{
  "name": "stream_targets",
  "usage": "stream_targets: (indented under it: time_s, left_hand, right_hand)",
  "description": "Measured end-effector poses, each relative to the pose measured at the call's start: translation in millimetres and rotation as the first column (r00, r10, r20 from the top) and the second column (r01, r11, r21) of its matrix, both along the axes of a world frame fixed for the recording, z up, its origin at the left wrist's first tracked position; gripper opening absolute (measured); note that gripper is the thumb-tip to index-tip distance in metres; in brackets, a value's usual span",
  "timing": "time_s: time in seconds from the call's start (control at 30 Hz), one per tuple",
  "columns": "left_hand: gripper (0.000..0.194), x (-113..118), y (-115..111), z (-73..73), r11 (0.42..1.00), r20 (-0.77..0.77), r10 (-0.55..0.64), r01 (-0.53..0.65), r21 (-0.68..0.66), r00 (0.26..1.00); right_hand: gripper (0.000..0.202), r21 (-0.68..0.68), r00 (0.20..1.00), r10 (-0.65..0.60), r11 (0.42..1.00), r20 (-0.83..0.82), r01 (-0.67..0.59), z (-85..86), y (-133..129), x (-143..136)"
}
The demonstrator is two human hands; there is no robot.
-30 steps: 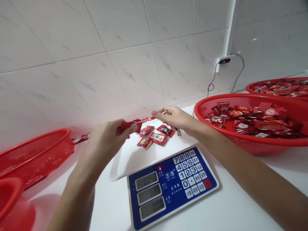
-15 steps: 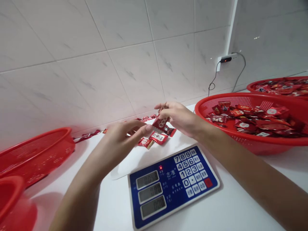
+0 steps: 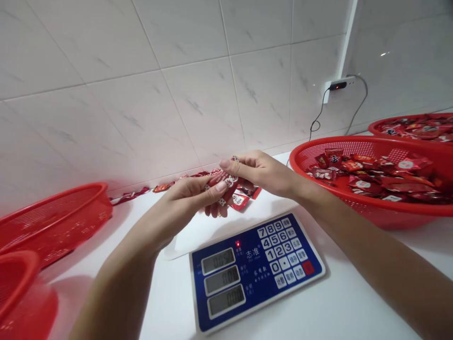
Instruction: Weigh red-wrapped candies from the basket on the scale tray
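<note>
Between both hands, above the pan of a digital scale (image 3: 260, 274), is a small red snack packet (image 3: 230, 181) with white lettering. My left hand (image 3: 193, 196) pinches its lower left end between thumb and fingers. From the right, my right hand (image 3: 256, 172) grips its upper end with thumb and bent fingers. Beneath them, more red packets (image 3: 239, 202) lie on the white scale pan (image 3: 191, 236), partly covered by the left fingers. The scale's blue panel faces me with its displays lit; the digits are too blurred to read surely.
On the right stands a red basket (image 3: 329, 194) of red packets, with another filled basket (image 3: 375, 126) behind it. Red baskets (image 3: 71, 203) also stand on the left. Loose packets (image 3: 130, 195) lie along the tiled wall. A cable (image 3: 320, 115) hangs from a wall socket.
My left hand has moved right and closed on the packet, which my right hand held before. The packet is now held between both hands, and the view has shifted slightly.
</note>
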State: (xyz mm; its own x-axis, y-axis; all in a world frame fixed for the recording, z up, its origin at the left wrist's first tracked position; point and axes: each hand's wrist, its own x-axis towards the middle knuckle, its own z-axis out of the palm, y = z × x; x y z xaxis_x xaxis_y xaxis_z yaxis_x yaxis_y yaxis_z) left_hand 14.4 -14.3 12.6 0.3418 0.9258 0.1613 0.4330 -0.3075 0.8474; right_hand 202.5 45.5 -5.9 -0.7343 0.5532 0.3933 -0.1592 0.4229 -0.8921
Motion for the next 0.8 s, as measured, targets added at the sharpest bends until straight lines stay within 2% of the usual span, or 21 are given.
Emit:
stream_targets:
  time_s: [0.13, 0.33, 0.5, 0.6, 0.67, 0.7, 0.73, 0.8]
  left_hand:
    - [0.032, 1.9, -2.3, 3.0, 1.0, 0.057, 0.002, -0.002, 0.003, 0.998]
    - [0.031, -1.4, 0.5, 2.3, 0.999, 0.028, 0.032, -0.032, -0.004, 0.999]
    - [0.031, -3.2, -1.0, 3.0, 0.999, 0.008, 0.031, -0.031, 0.023, 0.999]
    - [0.033, -3.8, -1.6, 3.7, 0.998, -0.049, 0.049, -0.047, 0.047, 0.998]
    - [0.031, -3.3, -1.2, 2.2, 0.981, -0.127, 0.151, -0.132, 0.144, 0.98]
    - [0.028, -2.5, -0.8, 0.7, 0.945, -0.165, 0.252, -0.206, 0.255, 0.954]
    - [0.024, -1.4, -0.5, -1.2, 0.875, -0.183, 0.367, -0.272, 0.4, 0.912]
    - [0.018, 1.3, -0.1, -5.3, 0.659, -0.157, 0.555, -0.317, 0.682, 0.817]
  right_hand:
    - [0.041, -0.079, 0.994, 0.03, 0.996, -0.108, -0.039, -3.2, -2.1, -8.9]
    - [0.047, -0.052, 0.984, 0.092, 0.994, -0.151, -0.101, -11.1, 4.3, -12.5]
    - [0.051, -0.025, 0.98, 0.13, 0.99, -0.148, -0.135, -10.8, 1.0, -12.7]
    - [0.053, -0.022, 0.992, 0.056, 0.998, -0.111, -0.058, -10.8, 0.2, -12.4]
    - [0.051, -0.02, 0.994, -0.082, 0.997, -0.068, 0.081, -11.6, 2.4, -11.4]
    - [0.052, -0.032, 0.988, -0.151, 0.988, -0.03, 0.15, -11.9, 4.0, -10.8]
    - [0.053, -0.063, 0.98, -0.199, 0.978, 0.019, 0.199, -11.9, 5.6, -10.1]
    - [0.059, -0.181, 0.972, -0.203, 0.958, 0.117, 0.222, -10.3, 7.7, -8.8]
